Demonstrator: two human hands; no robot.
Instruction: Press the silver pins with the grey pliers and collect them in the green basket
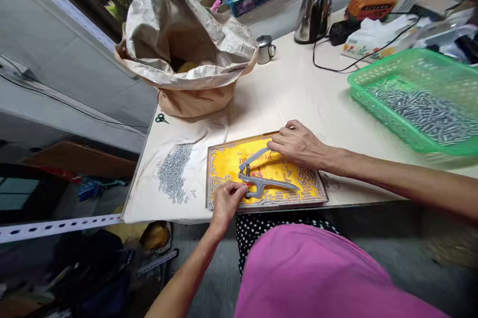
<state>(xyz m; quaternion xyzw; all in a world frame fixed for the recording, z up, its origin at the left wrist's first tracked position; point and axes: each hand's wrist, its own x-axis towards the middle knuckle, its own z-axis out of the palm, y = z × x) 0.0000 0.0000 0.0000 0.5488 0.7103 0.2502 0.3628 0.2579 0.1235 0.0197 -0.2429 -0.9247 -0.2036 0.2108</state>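
Observation:
A grey hand tool [257, 182] with two lever arms and a dark spring lies in a shallow tray [207, 178] with a yellow, printed bottom. My right hand [298, 145] is closed on the end of its upper arm, over the tray's far side. My left hand [225, 202] pinches finger and thumb together at the tool's near left end, beside a small red spot. What those fingertips hold is too small to make out. Small silvery metal pins [308, 178] lie scattered and in rows around the tool, mostly along the tray's edges.
A heap of similar metal pins [175, 171] lies left of the tray. Behind it are green-handled scissors [161, 118] and a large open woven sack [201, 94]. On the right, a green basket [384, 116] holds many pins. A kettle [311, 14] and metal mug [264, 52] stand behind.

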